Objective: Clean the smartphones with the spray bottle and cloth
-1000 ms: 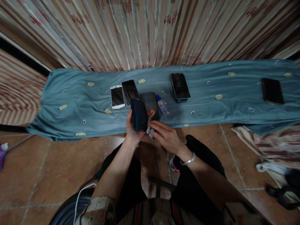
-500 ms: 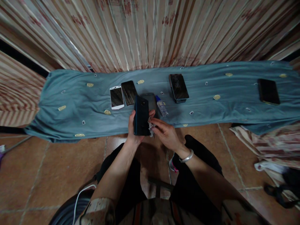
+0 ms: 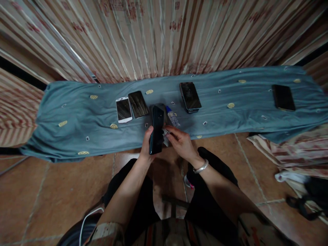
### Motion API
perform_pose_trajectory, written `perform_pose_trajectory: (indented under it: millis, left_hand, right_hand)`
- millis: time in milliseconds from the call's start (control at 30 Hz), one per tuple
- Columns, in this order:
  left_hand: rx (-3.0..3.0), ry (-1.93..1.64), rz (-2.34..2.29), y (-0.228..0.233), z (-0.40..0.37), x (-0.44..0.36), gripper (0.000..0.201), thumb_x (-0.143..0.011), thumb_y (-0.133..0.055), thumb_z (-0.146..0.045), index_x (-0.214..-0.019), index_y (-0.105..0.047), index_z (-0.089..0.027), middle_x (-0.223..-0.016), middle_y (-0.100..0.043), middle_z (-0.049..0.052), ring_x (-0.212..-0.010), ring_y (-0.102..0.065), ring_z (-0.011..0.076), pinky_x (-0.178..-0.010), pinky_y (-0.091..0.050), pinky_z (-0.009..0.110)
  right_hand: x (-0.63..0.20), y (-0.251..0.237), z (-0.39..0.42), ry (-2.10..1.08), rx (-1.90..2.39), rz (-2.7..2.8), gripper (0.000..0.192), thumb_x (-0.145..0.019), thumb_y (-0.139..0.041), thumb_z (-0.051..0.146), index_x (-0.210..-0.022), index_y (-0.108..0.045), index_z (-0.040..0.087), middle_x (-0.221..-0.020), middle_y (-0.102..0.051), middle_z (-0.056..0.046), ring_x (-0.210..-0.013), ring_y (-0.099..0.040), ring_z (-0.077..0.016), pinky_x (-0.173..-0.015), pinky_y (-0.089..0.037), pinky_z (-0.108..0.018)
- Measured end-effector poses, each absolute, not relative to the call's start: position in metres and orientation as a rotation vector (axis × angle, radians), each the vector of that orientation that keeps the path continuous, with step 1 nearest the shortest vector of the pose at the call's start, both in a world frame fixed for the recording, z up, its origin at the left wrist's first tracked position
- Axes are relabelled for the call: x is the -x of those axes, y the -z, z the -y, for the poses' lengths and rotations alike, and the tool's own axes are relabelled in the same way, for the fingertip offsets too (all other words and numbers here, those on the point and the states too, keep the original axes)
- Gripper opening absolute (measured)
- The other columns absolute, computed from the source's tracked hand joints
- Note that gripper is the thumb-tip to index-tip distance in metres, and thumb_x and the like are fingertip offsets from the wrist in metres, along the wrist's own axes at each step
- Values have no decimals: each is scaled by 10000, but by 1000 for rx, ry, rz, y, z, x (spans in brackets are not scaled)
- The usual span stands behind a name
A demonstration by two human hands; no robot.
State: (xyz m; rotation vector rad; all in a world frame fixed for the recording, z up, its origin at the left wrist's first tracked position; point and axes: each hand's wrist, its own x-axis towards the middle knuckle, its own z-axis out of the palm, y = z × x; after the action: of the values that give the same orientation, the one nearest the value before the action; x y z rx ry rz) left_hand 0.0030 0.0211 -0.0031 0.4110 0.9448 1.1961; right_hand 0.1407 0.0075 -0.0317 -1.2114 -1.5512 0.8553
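While a dark smartphone point(image 3: 156, 130) is gripped edge-on by the closed fingers of the left hand point(image 3: 148, 143), above the near edge of the teal cloth point(image 3: 77, 116), a small crumpled wipe point(image 3: 166, 134) is pinched against its side by the right hand point(image 3: 180, 141). Wiping appears to be underway, not finished. A white phone point(image 3: 123, 109), a black phone point(image 3: 138, 104), a small bottle point(image 3: 173, 117) and further phones point(image 3: 190, 96) lie on the cloth.
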Motion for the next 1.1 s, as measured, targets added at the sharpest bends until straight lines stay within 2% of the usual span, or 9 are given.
perform_pose_trajectory:
  millis: [100, 300, 367, 433, 533, 733, 933, 1100]
  left_hand:
    - [-320, -1216, -970, 2, -20, -5, 216, -817, -665, -371, -744, -658, -168, -602, -624, -36, -531, -569, 98, -601, -482, 227]
    - [-307, -1134, -944, 1, -16, -7, 237, -808, -694, -396, -756, -636, -172, -589, -616, -43, -499, -561, 97, -637, -525, 246]
    - [-322, -1105, -930, 1, -14, -9, 238, -807, -692, -404, -812, -662, -168, -645, -665, -17, -614, -648, 141, -725, -561, 284]
    - [-340, -1080, -893, 0, -12, -12, 257, -803, -691, -403, -901, -686, -165, -777, -733, 27, -835, -717, 214, -837, -578, 346]
    - [-350, -1041, -842, -1, -10, -14, 286, -801, -687, -399, -968, -690, -166, -948, -768, 70, -1059, -703, 283, -946, -567, 429]
    - [-335, -969, -798, 1, -9, -14, 303, -817, -668, -406, -1007, -675, -171, -1006, -770, 84, -1126, -690, 319, -985, -553, 500]
    - [-339, -915, -776, 3, -6, -15, 336, -807, -673, -420, -1009, -670, -151, -1033, -757, 124, -1169, -665, 365, -973, -547, 553]
    - [-342, -857, -743, 6, -5, -15, 387, -811, -673, -453, -1043, -672, -143, -1047, -752, 148, -1205, -639, 386, -967, -540, 574]
  right_hand:
    - [-144, 30, -10, -838, 1259, 1544, 269, -944, -569, 321, -1162, -724, 288, -1239, -730, -27, -1185, -672, -214, -1062, -518, -391]
    - [-146, 29, -13, -790, 1278, 1532, 277, -952, -555, 355, -1161, -722, 284, -1212, -739, -31, -1166, -678, -218, -1048, -526, -399]
    - [-147, 29, -14, -788, 1281, 1518, 281, -952, -551, 362, -1162, -720, 283, -1211, -738, -30, -1160, -679, -220, -1047, -525, -401]
    - [-149, 28, -16, -796, 1293, 1497, 289, -955, -539, 366, -1165, -718, 278, -1211, -736, -30, -1145, -684, -222, -1038, -532, -402]
    - [-151, 27, -19, -794, 1326, 1478, 298, -950, -532, 364, -1158, -719, 259, -1195, -741, -38, -1105, -701, -235, -1002, -552, -407]
    - [-154, 32, -29, -776, 1390, 1389, 316, -929, -527, 359, -1138, -727, 233, -1074, -774, -26, -958, -736, -235, -872, -589, -366]
    - [-156, 32, -39, -722, 1439, 1343, 331, -910, -523, 364, -1111, -735, 209, -1014, -782, -41, -962, -723, -250, -891, -563, -390]
    - [-159, 31, -43, -658, 1461, 1368, 319, -922, -510, 360, -1092, -739, 216, -978, -776, -29, -916, -715, -223, -853, -560, -349]
